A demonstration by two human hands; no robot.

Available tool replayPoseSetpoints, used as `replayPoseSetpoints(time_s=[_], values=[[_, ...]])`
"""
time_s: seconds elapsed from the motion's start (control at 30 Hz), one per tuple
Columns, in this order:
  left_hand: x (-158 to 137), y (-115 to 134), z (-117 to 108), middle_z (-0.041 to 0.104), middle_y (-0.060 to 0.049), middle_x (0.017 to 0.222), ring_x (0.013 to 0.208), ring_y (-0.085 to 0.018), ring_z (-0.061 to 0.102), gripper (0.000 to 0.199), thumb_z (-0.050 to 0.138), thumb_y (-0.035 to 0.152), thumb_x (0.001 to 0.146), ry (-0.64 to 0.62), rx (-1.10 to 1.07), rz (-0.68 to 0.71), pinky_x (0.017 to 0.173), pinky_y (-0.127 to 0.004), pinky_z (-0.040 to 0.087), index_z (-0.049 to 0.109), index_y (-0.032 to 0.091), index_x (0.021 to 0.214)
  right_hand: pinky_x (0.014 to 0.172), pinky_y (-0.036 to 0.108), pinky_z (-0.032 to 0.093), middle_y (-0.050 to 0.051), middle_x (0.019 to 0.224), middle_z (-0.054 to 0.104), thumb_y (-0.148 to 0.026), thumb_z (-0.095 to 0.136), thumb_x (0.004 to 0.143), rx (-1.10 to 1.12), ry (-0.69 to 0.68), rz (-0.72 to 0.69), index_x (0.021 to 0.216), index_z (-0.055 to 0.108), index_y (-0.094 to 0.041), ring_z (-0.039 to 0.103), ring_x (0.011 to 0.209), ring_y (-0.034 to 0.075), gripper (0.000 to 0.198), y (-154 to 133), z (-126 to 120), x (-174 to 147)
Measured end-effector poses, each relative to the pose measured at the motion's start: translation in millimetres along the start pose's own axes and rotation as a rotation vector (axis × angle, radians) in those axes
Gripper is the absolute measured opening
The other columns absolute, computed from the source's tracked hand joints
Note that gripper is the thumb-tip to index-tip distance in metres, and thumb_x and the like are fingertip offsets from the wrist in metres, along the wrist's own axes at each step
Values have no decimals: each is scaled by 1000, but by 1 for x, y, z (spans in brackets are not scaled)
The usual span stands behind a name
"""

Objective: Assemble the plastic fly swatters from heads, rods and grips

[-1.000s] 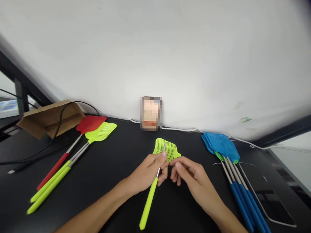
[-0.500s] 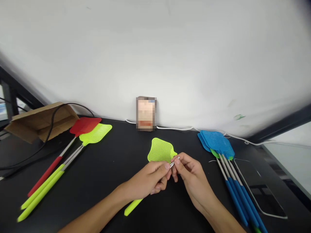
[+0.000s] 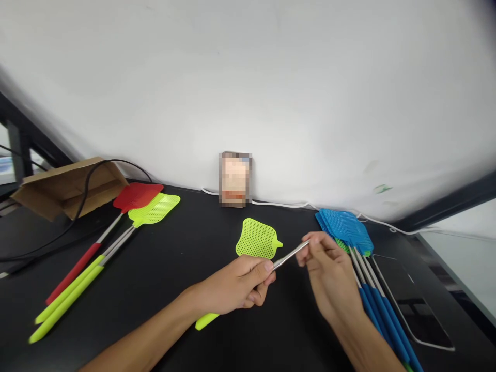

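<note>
My left hand (image 3: 240,287) is closed around a fly swatter handle (image 3: 207,321), whose yellow-green grip end shows below the wrist. A thin silver telescopic rod (image 3: 289,257) runs from that fist up to the right. At its far tip, my right hand (image 3: 329,268) pinches the rod between thumb and fingers. A loose yellow-green swatter head (image 3: 257,238) with a perforated face lies flat on the black table (image 3: 186,274) just beyond my left hand, its neck pointing right, apart from the rod.
On the left lie a red fly swatter (image 3: 137,196) and yellow-green swatters (image 3: 155,208), beside an open cardboard box (image 3: 70,181) and a black cable. Several blue swatters (image 3: 346,230) and a dark glass-like panel (image 3: 416,305) lie right. A blurred card (image 3: 235,180) leans against the white wall.
My right hand has moved right and slightly up, away from the left, drawing out a longer stretch of the silver rod. My left hand stays nearly in place.
</note>
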State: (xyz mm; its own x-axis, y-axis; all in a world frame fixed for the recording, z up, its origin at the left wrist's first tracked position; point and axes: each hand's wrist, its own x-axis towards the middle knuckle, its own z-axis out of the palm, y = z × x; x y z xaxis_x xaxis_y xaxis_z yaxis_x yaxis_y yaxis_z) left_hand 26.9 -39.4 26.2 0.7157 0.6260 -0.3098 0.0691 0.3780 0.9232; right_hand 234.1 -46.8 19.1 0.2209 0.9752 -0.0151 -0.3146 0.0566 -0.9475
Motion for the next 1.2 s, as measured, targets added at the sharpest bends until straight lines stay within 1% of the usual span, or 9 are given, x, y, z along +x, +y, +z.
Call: replayPoseSetpoints(time_s=[0.1,0.2,0.3,0.43,0.53,0.77,0.93,1.03,1.2], values=[[-1,3,-2,45,5,63,55,-8,33,53,46,70,97,-28,31,-46,49,-21,23,46,19,84,59,24,44,-2,68,58,-38,86,81,72,143,-59,83,71,-19,51,62,10,24,-13,-19,18],[-1,2,-4,44,5,63,57,-9,35,53,46,70,97,-48,64,-36,50,-21,25,47,19,82,57,23,44,-3,68,55,-36,89,76,81,210,-130,81,70,-18,51,63,10,26,-21,-31,28],[0,-3,-4,44,6,61,56,-9,37,51,46,68,98,-27,110,-1,50,-21,26,47,19,81,56,23,45,-2,69,56,-36,87,79,76,194,-164,80,68,-18,51,63,11,26,-20,-32,28],[1,-11,-1,47,5,58,55,-10,39,50,41,65,101,0,181,32,50,-22,30,49,19,83,54,23,44,-3,68,53,-35,85,81,72,188,-136,80,67,-18,49,61,10,25,-14,-26,23],[1,-14,-1,49,5,58,54,-10,39,48,40,62,102,-9,198,50,52,-22,33,50,19,84,55,23,45,-3,68,52,-36,85,82,55,195,-143,82,67,-18,48,61,10,24,-13,-24,21],[1,-16,-5,45,6,54,50,-10,35,46,39,60,102,-41,179,72,49,-23,30,50,19,84,54,25,43,-4,66,49,-48,79,86,38,161,-158,80,64,-20,47,60,11,32,-9,-18,17],[1,-14,-4,46,7,52,48,-9,35,47,40,60,103,-30,196,80,49,-22,32,51,19,84,56,26,43,-4,65,50,-53,74,90,6,163,-158,82,64,-21,48,59,11,35,-6,-10,9],[1,-14,-3,44,8,51,46,-9,33,47,41,62,102,-18,165,84,47,-21,29,50,19,83,56,27,42,-4,63,51,-53,69,94,-63,114,-129,87,66,-21,48,57,12,33,4,0,-4],[4,-20,-4,44,8,51,44,-8,32,48,40,62,103,5,137,151,44,-20,28,51,19,86,56,29,42,-2,62,54,-49,55,103,-215,-140,-45,89,67,-20,49,56,14,34,30,22,-34]])
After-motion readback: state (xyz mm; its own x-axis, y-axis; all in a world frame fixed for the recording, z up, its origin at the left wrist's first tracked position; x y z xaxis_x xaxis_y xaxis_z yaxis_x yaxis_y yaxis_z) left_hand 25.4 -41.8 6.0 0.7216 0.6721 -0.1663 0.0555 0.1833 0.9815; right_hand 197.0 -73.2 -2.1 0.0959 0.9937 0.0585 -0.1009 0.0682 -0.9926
